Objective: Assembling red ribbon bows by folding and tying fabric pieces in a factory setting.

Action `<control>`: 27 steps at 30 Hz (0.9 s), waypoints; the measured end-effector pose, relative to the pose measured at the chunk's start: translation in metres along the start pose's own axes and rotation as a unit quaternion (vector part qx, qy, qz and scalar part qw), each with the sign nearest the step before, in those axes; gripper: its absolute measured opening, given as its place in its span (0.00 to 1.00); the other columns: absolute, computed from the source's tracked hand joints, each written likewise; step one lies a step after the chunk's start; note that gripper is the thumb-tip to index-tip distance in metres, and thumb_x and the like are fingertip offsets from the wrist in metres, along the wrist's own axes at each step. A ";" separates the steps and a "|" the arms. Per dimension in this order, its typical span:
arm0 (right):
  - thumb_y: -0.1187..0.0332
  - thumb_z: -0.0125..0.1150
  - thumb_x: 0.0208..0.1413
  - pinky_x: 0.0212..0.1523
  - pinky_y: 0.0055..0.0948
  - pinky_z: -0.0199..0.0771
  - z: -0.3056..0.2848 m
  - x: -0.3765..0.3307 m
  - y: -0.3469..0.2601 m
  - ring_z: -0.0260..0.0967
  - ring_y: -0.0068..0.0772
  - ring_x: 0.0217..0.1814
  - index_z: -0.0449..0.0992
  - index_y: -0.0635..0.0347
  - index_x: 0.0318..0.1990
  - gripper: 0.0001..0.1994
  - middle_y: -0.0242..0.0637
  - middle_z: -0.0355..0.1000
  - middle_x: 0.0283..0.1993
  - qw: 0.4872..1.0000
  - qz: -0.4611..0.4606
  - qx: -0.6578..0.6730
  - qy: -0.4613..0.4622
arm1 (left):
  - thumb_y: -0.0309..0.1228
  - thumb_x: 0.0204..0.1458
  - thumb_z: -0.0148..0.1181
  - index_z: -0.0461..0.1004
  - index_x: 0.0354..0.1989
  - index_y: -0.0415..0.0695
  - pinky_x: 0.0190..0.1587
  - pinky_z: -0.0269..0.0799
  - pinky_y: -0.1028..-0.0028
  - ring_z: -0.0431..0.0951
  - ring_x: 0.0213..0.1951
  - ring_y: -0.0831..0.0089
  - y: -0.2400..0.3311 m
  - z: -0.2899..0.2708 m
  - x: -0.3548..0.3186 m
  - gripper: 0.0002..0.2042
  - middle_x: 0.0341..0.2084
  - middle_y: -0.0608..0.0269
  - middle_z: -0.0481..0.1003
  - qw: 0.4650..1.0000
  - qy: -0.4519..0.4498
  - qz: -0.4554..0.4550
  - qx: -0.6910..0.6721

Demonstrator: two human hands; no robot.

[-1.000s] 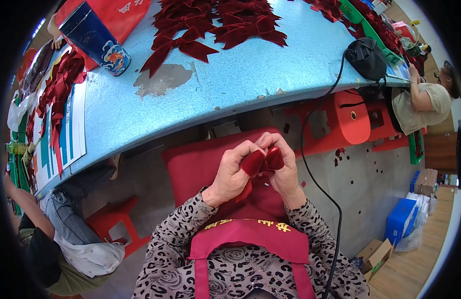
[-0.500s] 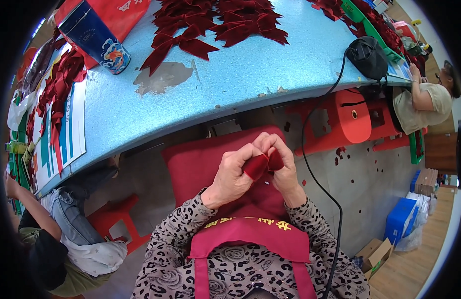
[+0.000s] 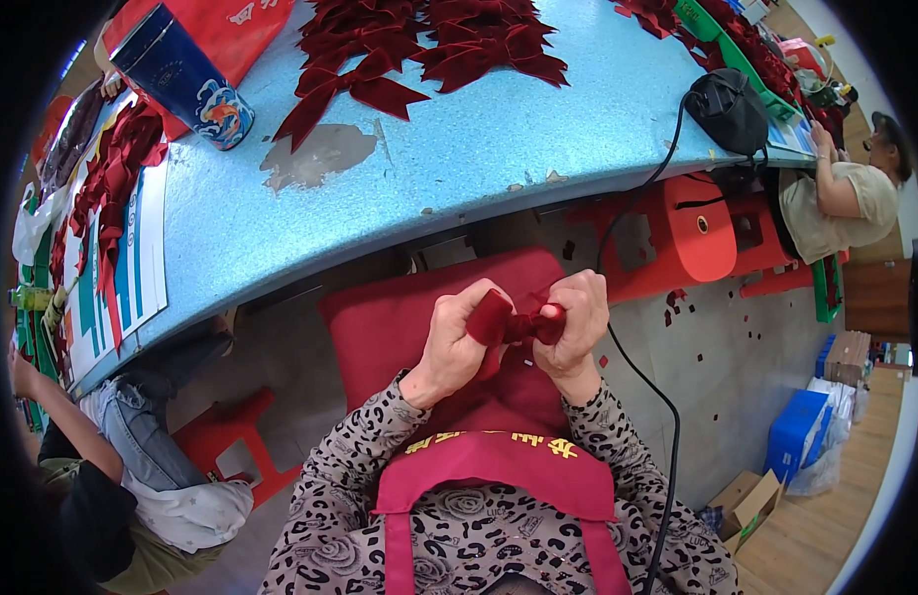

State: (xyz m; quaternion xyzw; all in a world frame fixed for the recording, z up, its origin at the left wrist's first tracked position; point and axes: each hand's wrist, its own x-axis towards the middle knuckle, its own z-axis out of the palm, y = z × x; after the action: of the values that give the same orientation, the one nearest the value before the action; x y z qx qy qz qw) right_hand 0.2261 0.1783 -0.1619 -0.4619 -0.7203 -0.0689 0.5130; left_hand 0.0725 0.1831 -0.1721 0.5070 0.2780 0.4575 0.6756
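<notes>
Velvet bow (image 3: 514, 324) — dark red, held between both hands above the lap, below the near edge of the worktop (image 3: 459, 188). Left hand (image 3: 457, 342) is closed on the left loop; right hand (image 3: 576, 322) is pinched shut around the centre knot and right side. Both grips look firm; fingertips are partly hidden by the fabric.

Step in hand is judged to be forming or tightening the bow's centre. To be done well: loops kept even on both sides, the knot pinched tight before anything is released, the velvet pulled flat rather than twisted.

Room for moving: open space around the hands over the red cushion (image 3: 400, 317) — nothing touching on either side. Worktop edge sits just above and ahead, so an upward lift should be kept short. Black cable (image 3: 637, 372) hangs just beside the right forearm and could be snagged by a wide elbow swing. Finished bows (image 3: 419, 50) are piled at the far side of the worktop, well apart. Blue cylindrical tin (image 3: 186, 79) lies far left. Another person (image 3: 112, 456) sits near on the left.
</notes>
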 end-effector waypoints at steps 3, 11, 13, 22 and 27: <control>0.70 0.56 0.47 0.24 0.32 0.53 0.002 -0.003 -0.001 0.56 0.37 0.20 0.62 0.58 0.22 0.09 0.36 0.60 0.20 0.999 0.027 0.021 -0.025 | 0.34 0.59 0.46 0.68 0.29 0.37 0.18 0.59 0.84 0.66 0.15 0.84 -0.007 -0.003 0.002 0.12 0.17 0.64 0.71 1.000 0.013 0.012 0.009; 0.78 0.57 0.40 0.22 0.34 0.50 0.021 -0.021 0.004 0.54 0.41 0.19 0.59 0.62 0.20 0.10 0.39 0.56 0.18 0.989 0.130 0.066 -0.027 | 0.31 0.56 0.51 0.67 0.28 0.39 0.18 0.59 0.84 0.65 0.16 0.86 -0.037 -0.005 0.002 0.09 0.21 0.67 0.70 0.977 0.155 0.108 0.101; 0.79 0.56 0.40 0.22 0.34 0.51 0.025 -0.026 0.012 0.55 0.41 0.19 0.59 0.62 0.19 0.10 0.40 0.56 0.18 0.995 0.092 0.006 -0.024 | 0.29 0.56 0.51 0.67 0.27 0.39 0.17 0.59 0.84 0.65 0.17 0.86 -0.046 -0.008 0.003 0.08 0.21 0.68 0.70 0.981 0.150 0.080 0.092; 0.76 0.54 0.44 0.27 0.37 0.58 0.066 -0.069 0.075 0.60 0.49 0.25 0.62 0.65 0.22 0.07 0.44 0.60 0.21 0.959 0.265 -0.009 -0.100 | 0.25 0.52 0.51 0.69 0.29 0.36 0.26 0.64 0.79 0.68 0.23 0.81 -0.133 -0.022 0.052 0.05 0.19 0.66 0.71 0.972 0.232 -0.029 0.015; 0.74 0.52 0.47 0.30 0.38 0.61 0.087 -0.067 0.110 0.62 0.50 0.29 0.64 0.66 0.23 0.06 0.45 0.62 0.24 0.963 0.256 0.006 -0.087 | 0.26 0.52 0.51 0.71 0.30 0.36 0.29 0.65 0.78 0.68 0.25 0.81 -0.169 -0.033 0.081 0.06 0.20 0.68 0.71 0.964 0.252 -0.047 0.074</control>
State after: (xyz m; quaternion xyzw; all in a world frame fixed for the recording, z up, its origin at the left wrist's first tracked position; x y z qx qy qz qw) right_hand 0.2516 0.2505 -0.2969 -0.6319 -0.6202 0.1101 0.4516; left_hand 0.1364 0.2590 -0.3345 0.4104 0.4958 0.5162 0.5650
